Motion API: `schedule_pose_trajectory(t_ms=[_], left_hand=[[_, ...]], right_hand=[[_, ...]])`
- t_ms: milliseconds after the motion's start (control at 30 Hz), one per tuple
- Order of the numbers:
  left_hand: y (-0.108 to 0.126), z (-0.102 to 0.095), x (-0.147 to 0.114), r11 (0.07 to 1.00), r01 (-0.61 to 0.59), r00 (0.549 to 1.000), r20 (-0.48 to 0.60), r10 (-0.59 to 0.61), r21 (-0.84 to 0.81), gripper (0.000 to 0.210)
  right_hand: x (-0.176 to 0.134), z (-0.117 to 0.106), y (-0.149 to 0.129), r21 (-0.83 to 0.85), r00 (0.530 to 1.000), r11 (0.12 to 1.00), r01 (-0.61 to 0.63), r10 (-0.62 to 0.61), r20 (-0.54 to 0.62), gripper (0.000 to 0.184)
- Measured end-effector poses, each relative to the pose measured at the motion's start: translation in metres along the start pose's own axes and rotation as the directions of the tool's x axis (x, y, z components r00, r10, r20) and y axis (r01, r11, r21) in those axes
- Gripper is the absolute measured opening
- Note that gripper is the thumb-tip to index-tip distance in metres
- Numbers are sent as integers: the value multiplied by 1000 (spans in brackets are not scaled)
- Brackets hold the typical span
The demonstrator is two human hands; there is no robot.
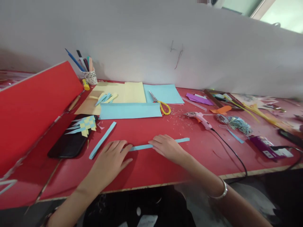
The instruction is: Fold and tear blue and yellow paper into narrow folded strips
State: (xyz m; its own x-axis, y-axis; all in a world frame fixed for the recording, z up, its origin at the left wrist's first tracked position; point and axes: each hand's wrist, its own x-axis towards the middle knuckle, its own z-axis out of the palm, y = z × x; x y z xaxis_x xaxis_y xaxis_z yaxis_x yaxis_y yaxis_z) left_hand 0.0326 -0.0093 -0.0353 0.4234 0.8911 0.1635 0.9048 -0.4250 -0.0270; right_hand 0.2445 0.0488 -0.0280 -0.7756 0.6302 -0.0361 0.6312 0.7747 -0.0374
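A narrow blue paper strip [143,147] lies across the red table in front of me. My left hand [115,154] rests flat over its left end, fingers stretched and thumb spread away. Farther right along the strip, my right hand [165,146] has its fingers together and closed on the paper; its thumb is hidden. The strip's right end [183,140] sticks out past that hand. Left of my left hand lies a second, wider-looking blue strip [103,140], set at a slant. A woven blue and yellow paper piece [86,124] sits on a black phone [68,145].
Blue and yellow paper sheets [132,91] lie at the back with yellow-handled scissors [163,105]. A pink glue gun [199,118] trails a black cable toward a purple power strip [265,146]. A red board [38,107] stands at left, near a pen cup [90,77].
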Motion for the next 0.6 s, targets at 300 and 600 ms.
schedule_pose_trajectory(t_ms=[300,600], left_hand=[[16,-6,28,990,-116,981,146,127,-82,37],[13,-25,43,953,11,935,341,98,-303,32]], right_hand=[[1,-8,-1,222,994,973,-59,78,-77,23],[4,-22,-10,143,988,987,80,-60,-142,15]])
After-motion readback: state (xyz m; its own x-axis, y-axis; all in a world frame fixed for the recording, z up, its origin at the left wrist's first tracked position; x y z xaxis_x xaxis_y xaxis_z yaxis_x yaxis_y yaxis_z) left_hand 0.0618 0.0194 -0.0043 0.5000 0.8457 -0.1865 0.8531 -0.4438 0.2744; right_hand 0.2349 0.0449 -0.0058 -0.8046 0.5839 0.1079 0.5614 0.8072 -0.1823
